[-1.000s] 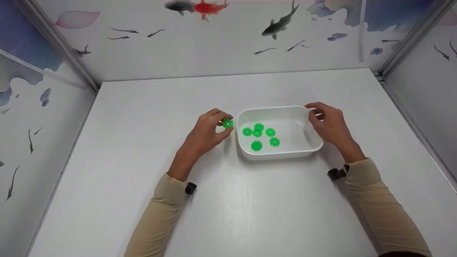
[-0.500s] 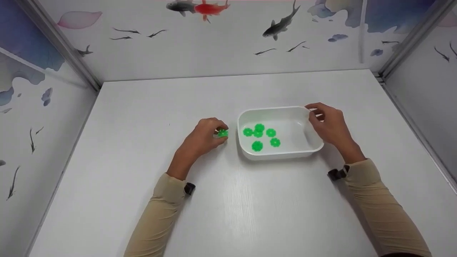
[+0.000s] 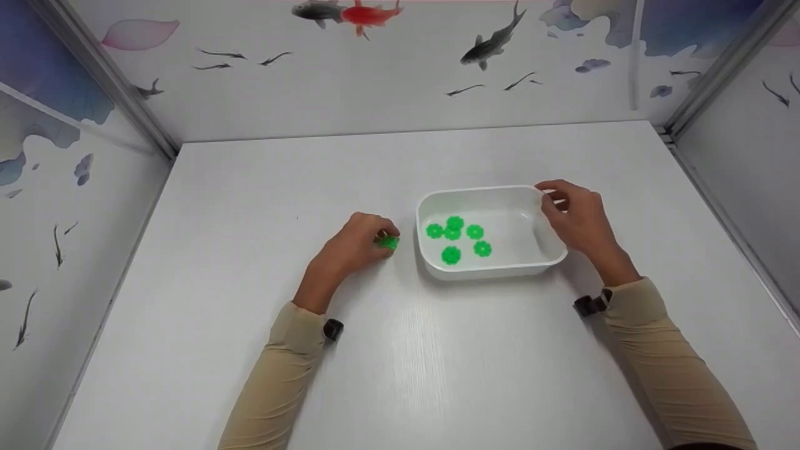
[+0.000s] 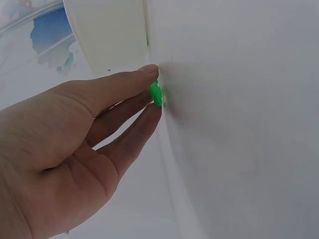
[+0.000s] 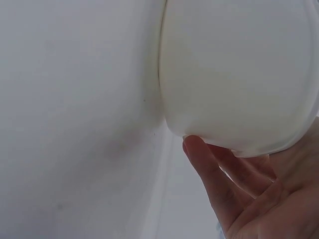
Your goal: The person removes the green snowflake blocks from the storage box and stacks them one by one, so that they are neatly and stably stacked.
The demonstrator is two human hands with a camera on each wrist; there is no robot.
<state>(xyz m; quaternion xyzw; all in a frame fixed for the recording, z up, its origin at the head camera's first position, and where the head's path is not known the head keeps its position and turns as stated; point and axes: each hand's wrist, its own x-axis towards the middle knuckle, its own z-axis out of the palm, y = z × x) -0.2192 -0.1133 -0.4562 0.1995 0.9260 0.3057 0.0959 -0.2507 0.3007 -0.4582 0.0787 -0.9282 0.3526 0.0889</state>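
My left hand (image 3: pixel 353 247) is low over the white table, just left of a white rectangular plastic tub (image 3: pixel 494 274). Between its thumb and fingers it pinches a small green flower-shaped plastic piece (image 3: pixel 389 242). In the left wrist view this green piece (image 4: pixel 156 93) shows edge-on at the fingertips, at or very near the tabletop. My right hand (image 3: pixel 580 215) grips the tub's right end at the rim. The right wrist view has the thumb against the tub's outer wall (image 5: pixel 234 74). Several matching green pieces (image 3: pixel 451 255) lie in the tub's left half, two of them overlapping.
The white table (image 3: pixel 400 375) is bounded by printed panels (image 3: pixel 400 75) at the back and both sides. Metal posts (image 3: pixel 119 81) stand at the rear corners. A dark strap device (image 3: pixel 333 329) sits at the left cuff, another (image 3: pixel 589 305) at the right.
My left hand has moved down and slightly left, away from the tub's edge, carrying the green piece toward the table. The right hand, tub and pieces inside stay in place.
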